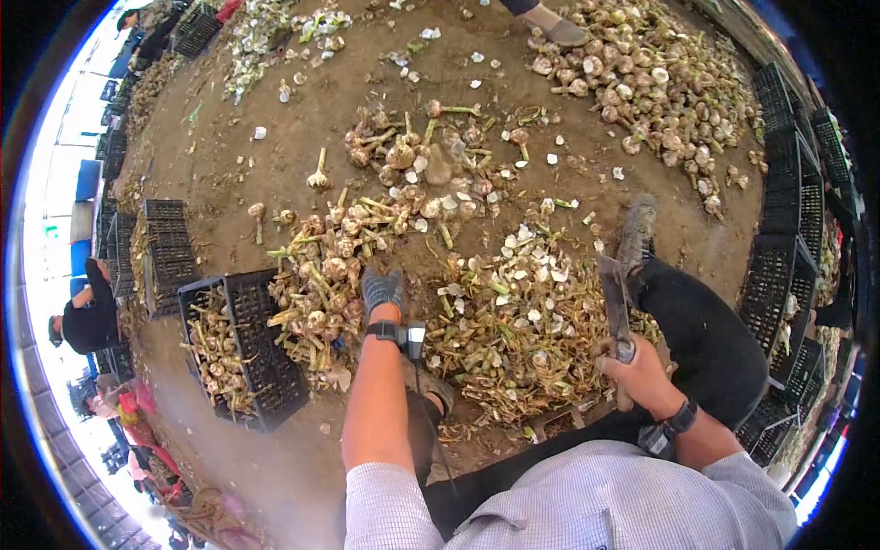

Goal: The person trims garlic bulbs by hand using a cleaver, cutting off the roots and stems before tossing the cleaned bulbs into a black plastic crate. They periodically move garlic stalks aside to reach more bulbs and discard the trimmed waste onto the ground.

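My left hand [381, 290], in a grey glove, reaches down at the right edge of a heap of garlic with stalks [335, 257]. Its fingers point toward the bulbs, foreshortened, and seem loosely apart with nothing visible in them. My right hand [639, 374] is bare and closed around the handles of metal shears [616, 298], whose blades point up and away. Between my hands lies a pile of cut stalks and pale garlic pieces [522, 321]. More garlic bulbs with stalks [412, 156] lie loose on the ground ahead.
A black crate [266, 357] with cut stalks stands left, another crate [168, 243] behind it. A large garlic heap [660, 82] lies far right, with a person's foot [566, 33] beside it. Stacked crates [770, 284] line the right side. A person in black [92, 316] is at far left.
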`<state>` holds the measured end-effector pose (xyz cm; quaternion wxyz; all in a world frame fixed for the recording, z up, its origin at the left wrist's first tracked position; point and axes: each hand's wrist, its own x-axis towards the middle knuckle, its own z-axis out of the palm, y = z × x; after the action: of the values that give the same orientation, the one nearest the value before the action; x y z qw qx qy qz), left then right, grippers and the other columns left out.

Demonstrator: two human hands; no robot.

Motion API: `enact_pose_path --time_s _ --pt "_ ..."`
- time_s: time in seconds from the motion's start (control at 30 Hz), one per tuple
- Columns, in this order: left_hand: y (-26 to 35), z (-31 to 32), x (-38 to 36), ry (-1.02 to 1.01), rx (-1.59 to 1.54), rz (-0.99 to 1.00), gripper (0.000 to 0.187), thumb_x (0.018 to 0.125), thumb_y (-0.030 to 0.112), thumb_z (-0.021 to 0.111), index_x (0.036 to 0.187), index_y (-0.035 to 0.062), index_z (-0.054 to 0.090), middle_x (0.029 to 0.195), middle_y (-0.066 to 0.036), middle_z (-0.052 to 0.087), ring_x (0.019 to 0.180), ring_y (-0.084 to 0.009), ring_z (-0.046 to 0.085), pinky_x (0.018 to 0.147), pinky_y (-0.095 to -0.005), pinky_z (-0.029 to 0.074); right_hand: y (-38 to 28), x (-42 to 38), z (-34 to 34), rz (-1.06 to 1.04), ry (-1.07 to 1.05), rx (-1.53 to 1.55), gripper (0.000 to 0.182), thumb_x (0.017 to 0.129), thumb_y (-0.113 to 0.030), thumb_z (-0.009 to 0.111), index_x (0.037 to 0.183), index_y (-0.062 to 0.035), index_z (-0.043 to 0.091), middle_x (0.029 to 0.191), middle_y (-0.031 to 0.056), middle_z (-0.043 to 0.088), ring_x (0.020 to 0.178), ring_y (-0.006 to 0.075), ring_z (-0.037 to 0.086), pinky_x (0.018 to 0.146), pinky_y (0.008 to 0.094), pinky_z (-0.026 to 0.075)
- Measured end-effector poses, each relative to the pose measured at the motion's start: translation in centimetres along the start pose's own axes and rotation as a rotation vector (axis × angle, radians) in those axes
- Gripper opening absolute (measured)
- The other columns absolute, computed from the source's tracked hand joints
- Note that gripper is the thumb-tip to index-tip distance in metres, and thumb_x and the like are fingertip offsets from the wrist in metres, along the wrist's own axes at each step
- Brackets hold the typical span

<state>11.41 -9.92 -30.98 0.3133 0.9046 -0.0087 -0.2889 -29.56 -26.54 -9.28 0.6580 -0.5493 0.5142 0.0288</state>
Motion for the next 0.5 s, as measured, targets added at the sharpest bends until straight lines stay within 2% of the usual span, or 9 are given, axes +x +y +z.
enact_pose_path --time_s 0.1,0.2,0.27,0.4,0.43,0.5 --pt "1.0 2.4 3.8 0.073 -0.040 -0.160 0.072 0.091 0.043 0.062 0.145 0.0018 0.037 0.143 -0.021 0.046 0.122 -0.0371 0.053 0.099 -0.0464 0.046 -1.2 1.8 0.8 0.124 0.023 0.004 0.028 0.081 -0.014 0.073 0.103 -0.0012 0.060 0.082 -0.0009 0.061 0.071 0.0066 0.054 0.066 0.0243 0.046" --pt "1.1 5.1 9.6 0.178 -0.022 -0.482 0.072 0.093 0.046 0.056 0.145 -0.0005 0.036 0.144 -0.022 0.045 0.123 -0.0367 0.052 0.099 -0.0464 0.046 -1.8 3.5 1.3 0.140 0.068 0.036 0.026 0.083 -0.013 0.071 0.103 -0.0005 0.059 0.080 -0.0014 0.058 0.070 0.0074 0.053 0.066 0.0247 0.046" --pt "-4.5 8.0 13.8 0.257 0.187 -0.339 0.076 0.092 0.050 0.055 0.144 -0.0021 0.036 0.143 -0.021 0.046 0.123 -0.0356 0.053 0.099 -0.0446 0.045 -2.2 4.4 1.4 0.140 0.084 0.056 0.026 0.083 -0.013 0.070 0.103 -0.0004 0.059 0.080 -0.0012 0.058 0.070 0.0075 0.053 0.066 0.0249 0.046" --pt "-3.4 9.8 10.1 0.320 -0.163 -0.313 0.078 0.090 0.049 0.059 0.143 -0.0029 0.037 0.139 -0.022 0.050 0.122 -0.0357 0.053 0.100 -0.0406 0.044 -3.0 6.0 1.4 0.188 0.109 0.085 0.027 0.083 -0.013 0.071 0.103 -0.0003 0.059 0.081 -0.0007 0.059 0.071 0.0073 0.053 0.066 0.0250 0.046" --pt "-4.0 9.9 8.8 0.329 -0.011 -0.222 0.075 0.089 0.044 0.061 0.142 -0.0035 0.038 0.138 -0.023 0.051 0.121 -0.0360 0.054 0.099 -0.0406 0.044 -3.8 6.3 1.7 0.186 0.110 0.115 0.027 0.083 -0.013 0.071 0.103 -0.0003 0.059 0.081 -0.0007 0.059 0.071 0.0072 0.053 0.066 0.0250 0.046" --pt "-3.9 9.5 7.0 0.236 0.104 -0.304 0.070 0.089 0.037 0.064 0.140 -0.0049 0.041 0.135 -0.024 0.053 0.118 -0.0371 0.055 0.098 -0.0419 0.045 -4.6 6.8 1.9 0.159 0.103 0.131 0.027 0.084 -0.013 0.071 0.103 -0.0005 0.058 0.081 -0.0007 0.059 0.071 0.0070 0.053 0.066 0.0250 0.046"
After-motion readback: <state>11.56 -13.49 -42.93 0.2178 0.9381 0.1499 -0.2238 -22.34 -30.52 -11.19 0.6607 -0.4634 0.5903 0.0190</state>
